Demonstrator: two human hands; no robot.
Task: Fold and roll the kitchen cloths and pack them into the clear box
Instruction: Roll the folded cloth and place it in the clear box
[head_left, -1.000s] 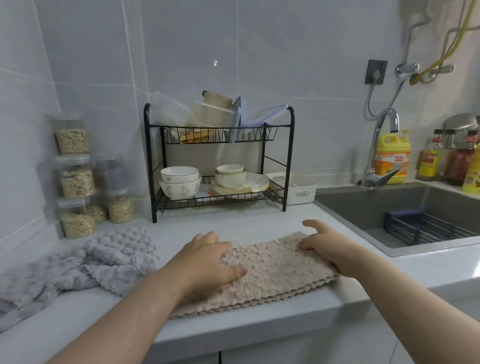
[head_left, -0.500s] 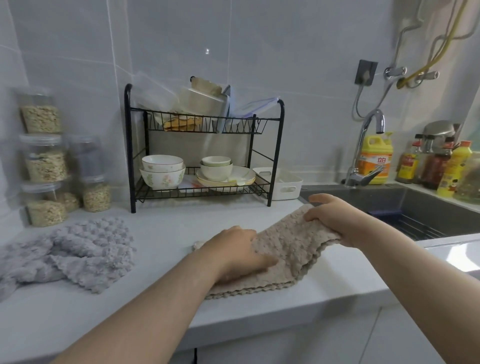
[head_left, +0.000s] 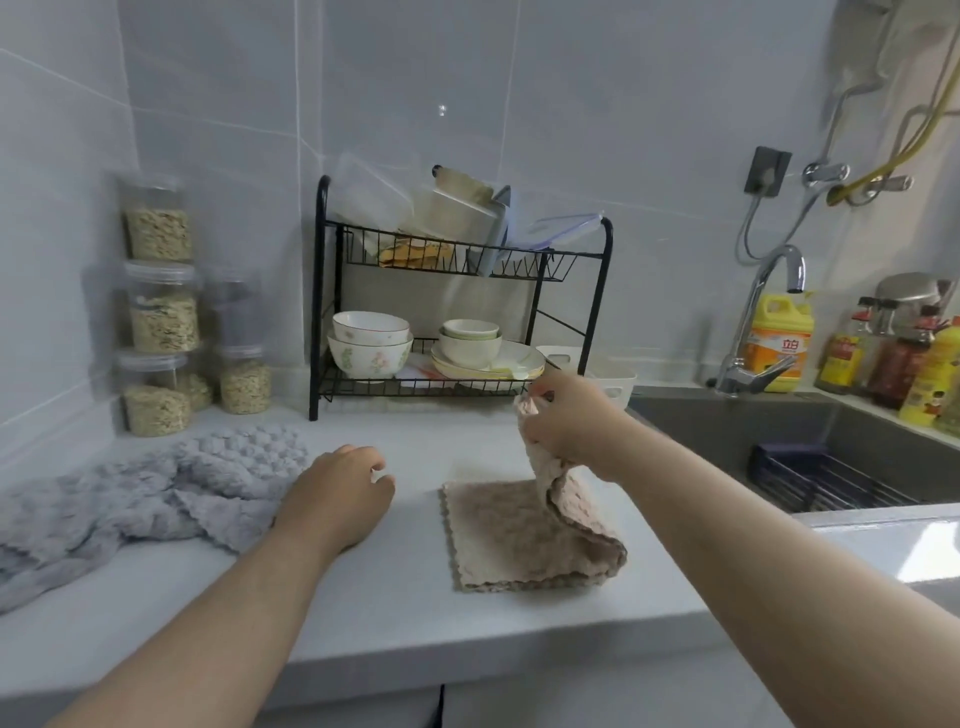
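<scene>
As jars (head_left: 162, 274) hold grain (head_left: 164, 327), cloth (head_left: 511, 538) half-fldd.

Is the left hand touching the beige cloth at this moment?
Apart. The head view shows a strip of bare countertop between the left hand and the beige cloth, which only the right hand grips.

The pale surface (head_left: 415, 613) carries a black rack (head_left: 318, 312). Jars (head_left: 156, 410) stand left of the rack, a white basket (head_left: 618, 382) right of it; a grey cloth (head_left: 156, 493) and a beige cloth (head_left: 498, 535) lie before it.
</scene>
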